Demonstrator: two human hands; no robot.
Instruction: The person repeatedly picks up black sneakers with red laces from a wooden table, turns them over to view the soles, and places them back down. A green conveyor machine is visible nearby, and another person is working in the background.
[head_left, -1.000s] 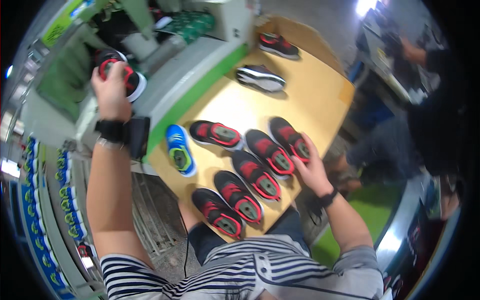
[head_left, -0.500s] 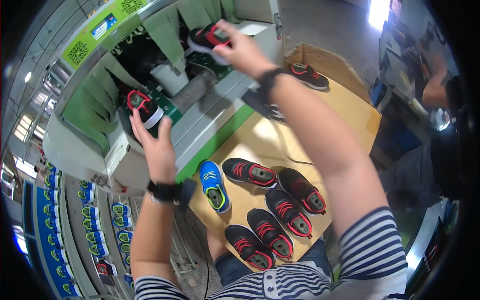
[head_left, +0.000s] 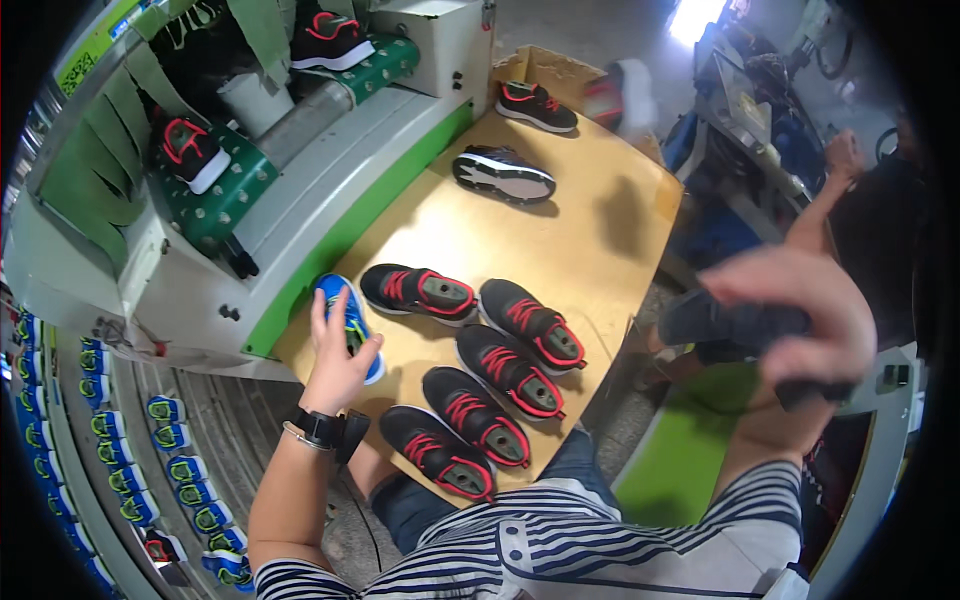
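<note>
My left hand [head_left: 340, 360] reaches over a blue sneaker with yellow-green trim [head_left: 350, 325] at the left edge of the board, fingers spread along its two sides. Blurred by motion, my right hand [head_left: 815, 315] hangs curved off to the right; a dark shape shows between its thumb and fingers, and whether it is held is unclear. Several black sneakers with red laces [head_left: 490, 425] stand grouped on the board [head_left: 400, 240]. Another black sneaker [head_left: 505, 175] lies on its side, sole showing. A smeared sneaker with a white sole [head_left: 620, 98] appears over the far edge.
On the left, a machine [head_left: 330, 150] with hanging green strips bears one black-and-red sneaker [head_left: 335, 42] and a second sneaker [head_left: 192, 155] on green studded belts. A black sneaker [head_left: 537, 107] stands by cardboard [head_left: 545, 65]. Racked blue shoes [head_left: 120, 480] line the lower left. A co-worker's arm [head_left: 825, 190] shows at right.
Both hands have left the machine, where two black-and-red sneakers now rest. My left hand has come down to the blue sneaker; my right hand has swung far right. The view has shifted right.
</note>
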